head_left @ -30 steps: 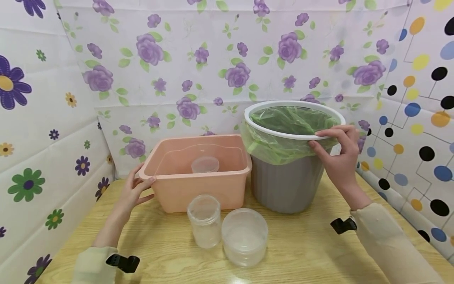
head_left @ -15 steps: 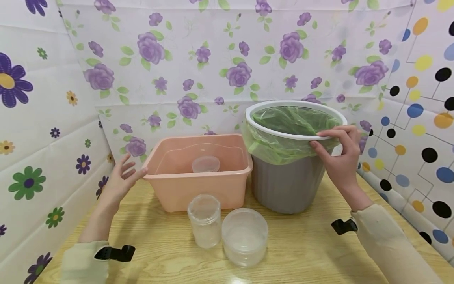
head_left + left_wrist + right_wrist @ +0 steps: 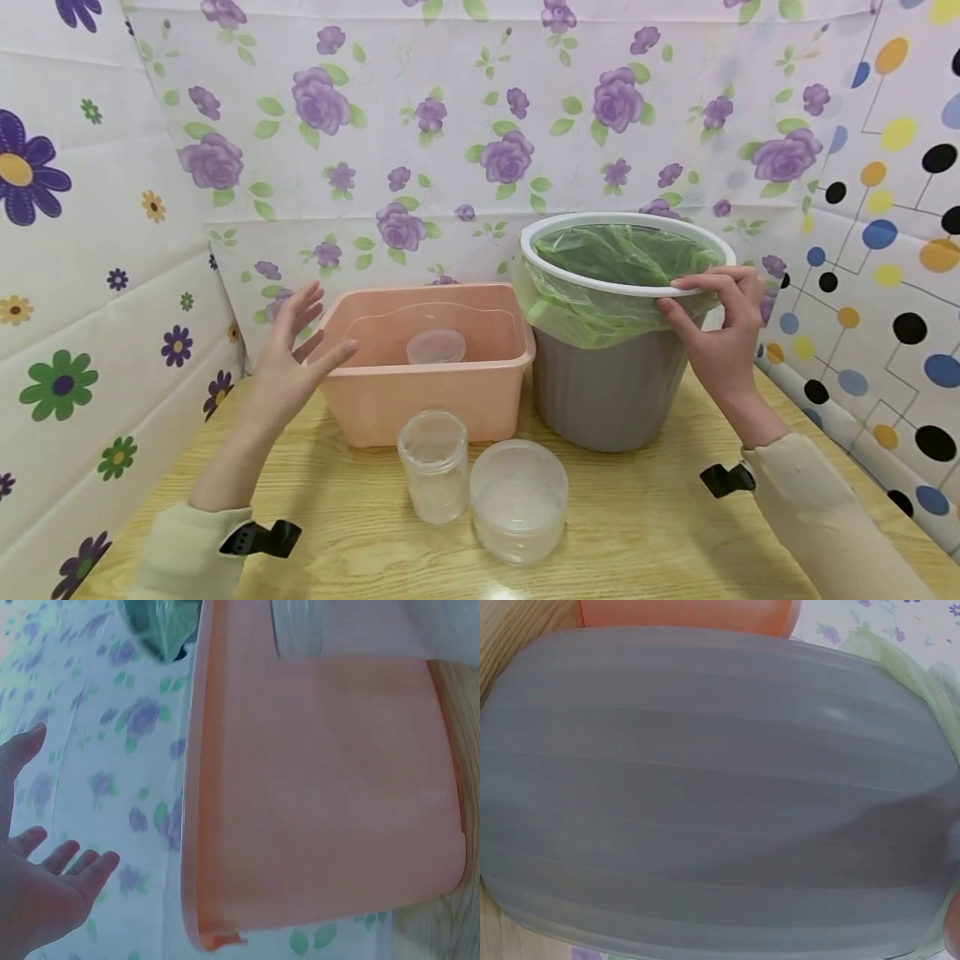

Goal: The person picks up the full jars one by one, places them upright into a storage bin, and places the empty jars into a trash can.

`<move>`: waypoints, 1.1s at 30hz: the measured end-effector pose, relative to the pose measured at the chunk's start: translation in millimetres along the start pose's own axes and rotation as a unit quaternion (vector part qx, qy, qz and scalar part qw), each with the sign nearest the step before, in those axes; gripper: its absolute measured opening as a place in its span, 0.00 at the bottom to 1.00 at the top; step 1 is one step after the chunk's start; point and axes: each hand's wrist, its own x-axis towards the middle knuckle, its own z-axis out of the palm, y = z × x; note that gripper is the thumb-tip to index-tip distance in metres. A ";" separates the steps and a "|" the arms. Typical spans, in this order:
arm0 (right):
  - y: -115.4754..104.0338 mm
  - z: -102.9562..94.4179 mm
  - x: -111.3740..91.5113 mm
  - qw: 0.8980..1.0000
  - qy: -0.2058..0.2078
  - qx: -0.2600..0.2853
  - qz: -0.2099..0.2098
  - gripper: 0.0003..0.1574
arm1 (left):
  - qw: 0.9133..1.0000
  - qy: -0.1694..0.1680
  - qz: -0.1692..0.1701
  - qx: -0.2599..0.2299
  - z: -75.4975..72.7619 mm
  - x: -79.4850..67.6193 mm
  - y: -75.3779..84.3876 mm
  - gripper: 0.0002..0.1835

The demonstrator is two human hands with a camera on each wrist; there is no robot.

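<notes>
My right hand [image 3: 716, 325] pinches the white rim [image 3: 551, 271] of a grey trash bin [image 3: 607, 392], thumb below and fingers on top. A green plastic bag [image 3: 592, 321] lines the bin and folds over its outside. My left hand [image 3: 288, 367] is raised with fingers spread, close to the left end of a pink plastic basin [image 3: 427, 404]. In the left wrist view that hand [image 3: 49, 892] is apart from the basin [image 3: 322, 787] and holds nothing. Inside the basin lies a round clear lid or container [image 3: 436, 347]. The right wrist view shows mostly the bin's side [image 3: 705, 780].
A tall clear jar [image 3: 435, 467] and a wider, lower clear container [image 3: 519, 500] stand side by side before the basin on the wooden table [image 3: 637, 533]. Patterned cloth hangs behind [image 3: 450, 125] and along both sides.
One second ago my left hand gripped the basin's left rim. It let go, drew back left, then rose and came rightward with fingers spread. My right hand stays on the bin rim.
</notes>
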 end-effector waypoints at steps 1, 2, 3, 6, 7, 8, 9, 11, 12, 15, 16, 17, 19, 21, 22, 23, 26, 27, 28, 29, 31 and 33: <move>-0.6 0.2 -0.1 1.000 0.000 0.000 0.001 0.20 | 1.000 -0.005 0.015 0.002 4.1 0.0 2.0 0.47; -1.1 0.4 -0.2 1.000 0.000 0.000 0.001 0.20 | 1.000 -0.009 0.028 0.002 8.1 0.0 3.8 0.47; -1.4 0.6 -0.4 1.000 -0.001 -0.001 0.002 0.20 | 0.999 -0.016 0.040 0.002 11.7 -0.3 5.2 0.47; -2.8 0.5 -0.9 1.000 -0.001 -0.001 0.005 0.20 | 0.997 -0.040 0.068 0.000 22.2 -1.1 8.5 0.46; -3.6 0.6 -0.9 1.000 -0.001 -0.001 0.005 0.20 | 0.996 -0.048 0.078 -0.001 25.7 -1.4 9.3 0.46; -4.6 0.8 -0.9 1.000 0.000 0.001 0.005 0.20 | 0.995 -0.056 0.087 -0.003 28.9 -1.6 9.7 0.46; -5.2 1.0 -0.8 1.000 0.000 0.002 0.005 0.20 | 0.993 -0.063 0.095 -0.002 32.5 -1.9 10.2 0.46; -5.8 1.3 -0.4 1.000 0.002 0.005 0.004 0.21 | 0.991 -0.075 0.113 -0.003 39.5 -2.4 10.7 0.48; -5.7 1.4 -0.2 1.000 0.002 0.006 0.003 0.21 | 0.989 -0.081 0.122 -0.003 42.8 -2.9 10.6 0.49; -3.0 1.6 -0.3 1.000 0.003 0.007 0.002 0.21 | 0.986 -0.100 0.133 -0.005 51.8 -5.4 11.1 0.53; -1.6 1.4 -0.4 1.000 0.002 0.007 0.002 0.21 | 0.985 -0.108 0.136 -0.006 54.2 -6.4 11.1 0.53; 0.1 1.3 -0.6 1.000 0.002 0.006 0.002 0.21 | 0.983 -0.115 0.140 -0.006 56.6 -7.3 11.1 0.53; 4.1 0.9 -1.1 1.000 0.002 0.004 0.004 0.21 | 0.980 -0.130 0.149 -0.003 60.7 -9.3 11.9 0.53; 8.5 0.3 -1.5 1.000 0.002 0.002 0.004 0.21 | 0.975 -0.146 0.165 0.007 64.6 -11.2 12.2 0.53; 10.6 0.1 -1.7 1.000 0.002 0.001 0.004 0.21 | 0.972 -0.156 0.173 0.010 66.3 -12.2 12.2 0.52; 12.5 0.0 -1.8 1.000 0.002 0.001 0.004 0.21 | 0.969 -0.167 0.183 0.012 68.0 -13.2 12.0 0.52; 16.7 0.1 -2.2 1.000 0.003 0.000 0.001 0.21 | 0.954 -0.210 0.213 0.019 71.7 -17.1 10.7 0.50; 17.7 0.2 -2.3 1.000 0.003 0.000 0.001 0.22 | 0.949 -0.226 0.219 0.021 72.6 -18.5 10.1 0.50; 18.5 0.3 -2.4 1.000 0.003 -0.001 0.000 0.22 | 0.944 -0.243 0.222 0.022 73.4 -19.7 9.5 0.49; 19.1 0.4 -2.5 1.000 0.004 -0.001 -0.001 0.22 | 0.939 -0.258 0.226 0.022 74.2 -20.7 9.1 0.49; 19.8 0.4 -2.6 1.000 0.004 -0.002 -0.002 0.21 | 0.932 -0.284 0.224 0.027 75.4 -22.5 8.3 0.49; 19.6 0.2 -2.7 1.000 0.003 -0.004 -0.002 0.21 | 0.927 -0.307 0.215 0.031 76.0 -23.4 8.0 0.49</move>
